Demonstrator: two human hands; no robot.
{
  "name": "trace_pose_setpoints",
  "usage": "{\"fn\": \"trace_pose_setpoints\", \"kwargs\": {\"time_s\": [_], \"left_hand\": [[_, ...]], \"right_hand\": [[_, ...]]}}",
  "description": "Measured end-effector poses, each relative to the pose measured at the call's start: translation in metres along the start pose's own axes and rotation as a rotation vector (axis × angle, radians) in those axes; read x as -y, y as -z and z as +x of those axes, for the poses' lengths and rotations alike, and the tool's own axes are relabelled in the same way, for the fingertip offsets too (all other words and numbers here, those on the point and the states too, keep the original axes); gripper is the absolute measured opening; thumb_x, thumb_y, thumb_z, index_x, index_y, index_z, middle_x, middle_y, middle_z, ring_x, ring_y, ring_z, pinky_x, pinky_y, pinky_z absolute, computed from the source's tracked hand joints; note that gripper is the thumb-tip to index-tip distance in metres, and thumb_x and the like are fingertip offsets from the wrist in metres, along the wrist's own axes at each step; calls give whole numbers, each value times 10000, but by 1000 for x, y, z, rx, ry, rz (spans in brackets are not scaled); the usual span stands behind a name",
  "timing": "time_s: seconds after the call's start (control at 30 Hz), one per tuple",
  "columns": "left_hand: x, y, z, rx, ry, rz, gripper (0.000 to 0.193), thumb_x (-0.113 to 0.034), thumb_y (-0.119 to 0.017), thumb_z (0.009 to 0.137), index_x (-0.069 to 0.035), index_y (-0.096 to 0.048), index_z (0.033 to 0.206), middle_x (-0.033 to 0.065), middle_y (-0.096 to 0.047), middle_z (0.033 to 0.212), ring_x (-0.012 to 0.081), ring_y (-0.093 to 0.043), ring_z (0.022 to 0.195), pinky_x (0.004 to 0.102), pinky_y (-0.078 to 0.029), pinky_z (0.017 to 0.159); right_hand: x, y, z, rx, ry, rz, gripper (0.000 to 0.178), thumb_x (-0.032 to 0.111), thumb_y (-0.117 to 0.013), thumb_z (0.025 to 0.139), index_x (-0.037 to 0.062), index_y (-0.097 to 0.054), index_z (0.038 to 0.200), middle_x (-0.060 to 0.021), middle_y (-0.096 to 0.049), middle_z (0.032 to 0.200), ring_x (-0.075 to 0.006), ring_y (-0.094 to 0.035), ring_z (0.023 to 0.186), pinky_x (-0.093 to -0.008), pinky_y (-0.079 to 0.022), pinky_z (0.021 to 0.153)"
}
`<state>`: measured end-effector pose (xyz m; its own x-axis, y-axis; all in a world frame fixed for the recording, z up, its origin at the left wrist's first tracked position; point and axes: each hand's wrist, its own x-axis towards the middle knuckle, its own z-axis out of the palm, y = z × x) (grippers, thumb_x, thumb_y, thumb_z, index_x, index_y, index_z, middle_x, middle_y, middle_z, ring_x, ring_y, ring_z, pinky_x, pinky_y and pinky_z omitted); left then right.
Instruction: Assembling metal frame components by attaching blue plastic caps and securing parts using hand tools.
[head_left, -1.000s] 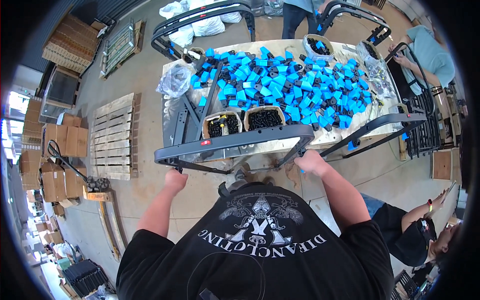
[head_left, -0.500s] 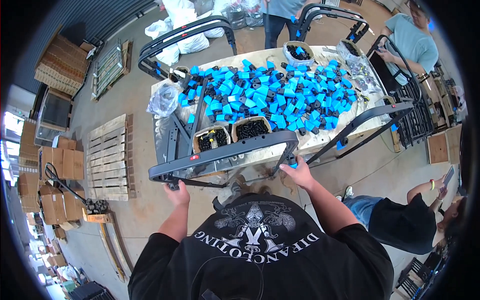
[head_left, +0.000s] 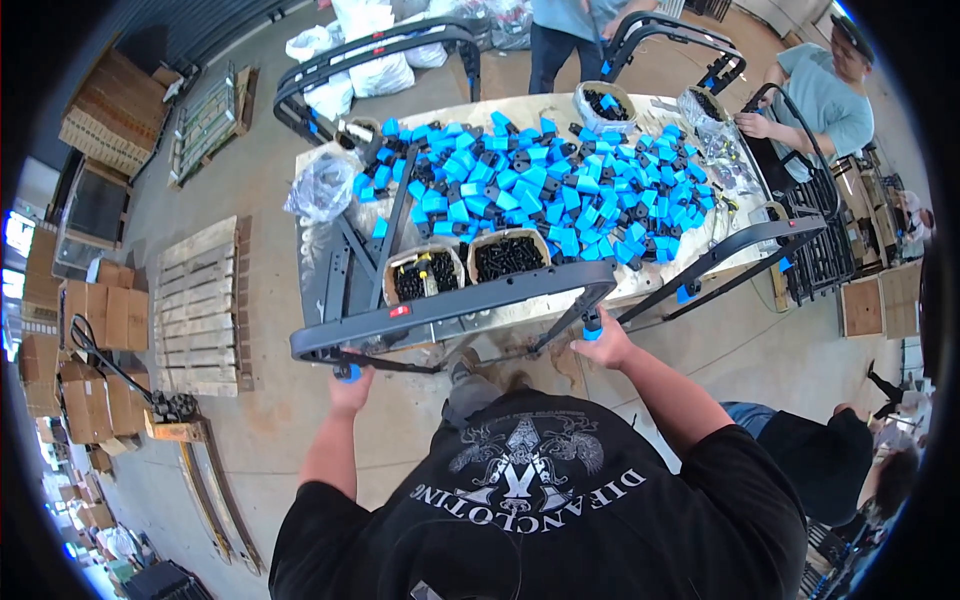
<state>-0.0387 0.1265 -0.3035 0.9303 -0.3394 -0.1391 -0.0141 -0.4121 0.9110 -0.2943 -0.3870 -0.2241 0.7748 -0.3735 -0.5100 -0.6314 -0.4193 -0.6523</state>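
Observation:
A black tubular metal frame point(head_left: 450, 302) with a small red mark hangs over the near table edge. My left hand point(head_left: 350, 392) is closed round a blue-and-black plastic piece point(head_left: 347, 372) under the frame's left corner. At its right corner, my right hand point(head_left: 604, 348) grips a similar blue-and-black plastic piece point(head_left: 592, 328) on the frame's leg. Just beyond the frame sit a box of black screws with a yellow-handled screwdriver point(head_left: 424, 270) and another box of black screws point(head_left: 507, 257). Behind them lies a large heap of blue-and-black plastic pieces point(head_left: 540, 185).
More black frames stand at the table's far left point(head_left: 375, 45), far right point(head_left: 675, 30) and right side point(head_left: 740, 240). One co-worker point(head_left: 825, 100) holds a frame; another point(head_left: 565, 45) stands behind the table. A person point(head_left: 805, 455) is at my right. A wooden pallet point(head_left: 200, 305) lies left.
The left plastic piece now shows its blue side. My right hand has shifted slightly right with the frame's corner. The person on my right has moved lower in the view.

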Motion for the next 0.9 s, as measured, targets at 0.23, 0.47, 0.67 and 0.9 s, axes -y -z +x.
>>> {"fn": "trace_pose_setpoints", "kwargs": {"time_s": [0.23, 0.47, 0.67, 0.9], "left_hand": [[-8, -11, 4, -71, -24, -14, 396, -20, -721, 814, -24, -580, 1183, 46, -640, 1108, 146, -612, 1030, 310, -481, 940], [-31, -4, -3, -28, 76, 197, 478, -137, -823, 781, -53, -607, 1199, 56, -673, 1085, 177, -639, 978, 322, -510, 890], [-100, 48, -14, -30, 190, 160, 613, -148, -816, 807, -52, -526, 1339, 92, -607, 1270, 201, -571, 1151, 364, -489, 949], [-217, 61, 25, -208, -214, -85, 354, -256, -610, 985, 7, -588, 1221, 65, -630, 1061, 138, -565, 968, 297, -472, 845]], "right_hand": [[-12, -29, 22, -460, 356, -57, 599, 199, -775, 749, 16, -501, 1248, -233, -560, 1185, -424, -540, 1147, -477, -443, 1002], [-17, -41, 35, -519, 258, 38, 483, 222, -775, 753, 51, -539, 1139, -202, -626, 1080, -418, -611, 1045, -481, -507, 885], [4, -5, -1, -451, 312, 215, 747, 293, -804, 786, 10, -441, 1374, -195, -593, 1255, -328, -593, 1153, -430, -488, 965], [132, 67, -28, -645, 696, 501, 539, 250, -726, 903, 3, -501, 1325, -191, -620, 1240, -267, -621, 1077, -399, -494, 921]]}}
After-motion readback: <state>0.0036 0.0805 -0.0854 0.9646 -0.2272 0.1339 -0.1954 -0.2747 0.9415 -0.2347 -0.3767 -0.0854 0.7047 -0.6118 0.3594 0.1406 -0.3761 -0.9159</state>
